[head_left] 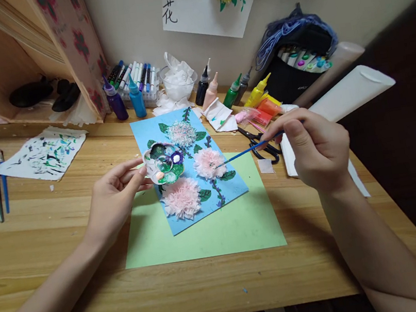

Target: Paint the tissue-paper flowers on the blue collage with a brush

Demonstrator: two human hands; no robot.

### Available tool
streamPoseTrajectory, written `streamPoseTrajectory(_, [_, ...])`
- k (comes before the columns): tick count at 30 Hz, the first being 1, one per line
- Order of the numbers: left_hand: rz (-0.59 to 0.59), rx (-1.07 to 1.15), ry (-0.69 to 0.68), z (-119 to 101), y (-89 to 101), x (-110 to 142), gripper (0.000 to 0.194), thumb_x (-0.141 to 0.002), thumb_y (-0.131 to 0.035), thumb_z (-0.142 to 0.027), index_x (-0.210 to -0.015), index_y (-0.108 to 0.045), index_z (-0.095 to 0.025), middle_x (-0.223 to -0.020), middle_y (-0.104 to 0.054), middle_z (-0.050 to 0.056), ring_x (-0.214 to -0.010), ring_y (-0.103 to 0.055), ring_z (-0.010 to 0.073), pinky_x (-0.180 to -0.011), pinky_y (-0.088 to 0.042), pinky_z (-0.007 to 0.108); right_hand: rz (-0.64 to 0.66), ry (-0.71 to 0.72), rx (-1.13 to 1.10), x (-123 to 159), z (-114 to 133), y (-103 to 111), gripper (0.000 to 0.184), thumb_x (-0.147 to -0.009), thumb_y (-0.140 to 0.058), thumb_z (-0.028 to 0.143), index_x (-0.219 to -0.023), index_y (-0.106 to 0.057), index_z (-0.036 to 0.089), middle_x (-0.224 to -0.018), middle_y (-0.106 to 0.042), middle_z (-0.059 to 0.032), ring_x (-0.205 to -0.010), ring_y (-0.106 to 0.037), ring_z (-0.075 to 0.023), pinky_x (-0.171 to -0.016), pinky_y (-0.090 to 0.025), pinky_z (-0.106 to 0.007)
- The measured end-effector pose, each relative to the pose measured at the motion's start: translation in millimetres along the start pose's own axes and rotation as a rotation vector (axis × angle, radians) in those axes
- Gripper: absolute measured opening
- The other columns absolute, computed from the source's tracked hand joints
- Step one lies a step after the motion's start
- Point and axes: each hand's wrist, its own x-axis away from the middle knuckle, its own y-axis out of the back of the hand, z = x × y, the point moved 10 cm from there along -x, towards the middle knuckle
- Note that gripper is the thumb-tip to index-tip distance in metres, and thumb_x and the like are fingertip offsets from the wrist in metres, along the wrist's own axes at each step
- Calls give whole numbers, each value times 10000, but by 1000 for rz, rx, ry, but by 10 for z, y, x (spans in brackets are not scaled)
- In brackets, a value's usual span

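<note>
My left hand (117,193) grips a small flower-shaped paint palette (149,171) by its left edge. Its wells hold green, dark, purple, white and peach paint. In my right hand (308,149) is a thin blue paintbrush (241,153), its tip at the pink paper flower (206,169) on the right. That flower sits on a blue sheet (232,189) with painted leaves and stems. A larger pink paper flower (182,199) lies nearest me, and a paler speckled flower (181,134) is at the top. The palette is held over the sheet's left side and hides part of it.
Under the blue sheet lies a green sheet (205,242). Paint bottles (116,102), markers (137,78) and a bowl of tissue (179,79) line the wall. Black scissors (270,153) rest near my right hand. A paint-smeared tissue (43,154) and another brush (4,186) lie left.
</note>
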Motion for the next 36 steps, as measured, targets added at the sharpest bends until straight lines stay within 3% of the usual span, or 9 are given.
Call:
streamPoseTrajectory(7, [5, -7, 6, -7, -1, 0, 409, -724, -690, -434, -1039, -659, -176, -892, -724, 50, -697, -688, 160, -719, -590, 282, 70, 26, 49, 6, 13, -67, 244, -919, -422, 247, -870, -655, 299, -714, -658, 15, -716, -607, -148, -662, -447, -320])
streamPoseTrajectory(13, [4, 2, 10, -8, -8, 1, 401, -721, -696, -426, -1033, -661, -176, -899, -724, 52, -741, -696, 179, -720, -592, 285, -7, 12, 17, 1, 13, 30, 255, -915, -427, 276, -840, -668, 309, -716, -651, 3, -677, -576, -157, -650, -440, -336])
streamPoseTrajectory(18, [9, 11, 9, -10, -5, 4, 400, -721, -694, -431, -1028, -659, -176, -909, -725, 58, -756, -700, 187, -718, -590, 284, 86, 33, 22, 5, -7, -69, 231, -914, -430, 285, -858, -652, 315, -725, -664, 11, -710, -592, -167, -674, -449, -344])
streamPoseTrajectory(25, [27, 16, -3, 1, -23, -1, 427, -718, -691, -447, -1040, -654, -168, -936, -723, 69, -765, -698, 186, -722, -588, 286, -50, -22, 44, -13, -21, 104, 241, -904, -449, 330, -807, -666, 293, -687, -658, -1, -642, -570, -172, -627, -405, -364])
streamPoseTrajectory(29, [56, 32, -8, 17, -51, 2, 422, -722, -690, -442, -1047, -654, -176, -956, -718, 64, -757, -695, 176, -721, -586, 284, -90, -46, -160, 21, 9, 81, 233, -901, -451, 302, -832, -674, 290, -733, -649, -7, -669, -605, -183, -608, -438, -370])
streamPoseTrajectory(32, [81, 42, -10, 29, -69, 7, 420, -730, -686, -434, -1054, -651, -169, -941, -720, 67, -745, -691, 167, -721, -584, 280, -19, -31, -234, 58, 64, -57, 231, -907, -433, 293, -882, -662, 303, -780, -649, -15, -726, -619, -189, -617, -466, -365])
streamPoseTrajectory(36, [95, 39, -18, 17, -83, 17, 415, -740, -680, -425, -1058, -648, -160, -937, -722, 74, -744, -690, 166, -713, -582, 278, 139, 63, -174, 98, 188, -236, 236, -909, -423, 259, -956, -644, 326, -818, -679, -10, -784, -622, -194, -674, -477, -373])
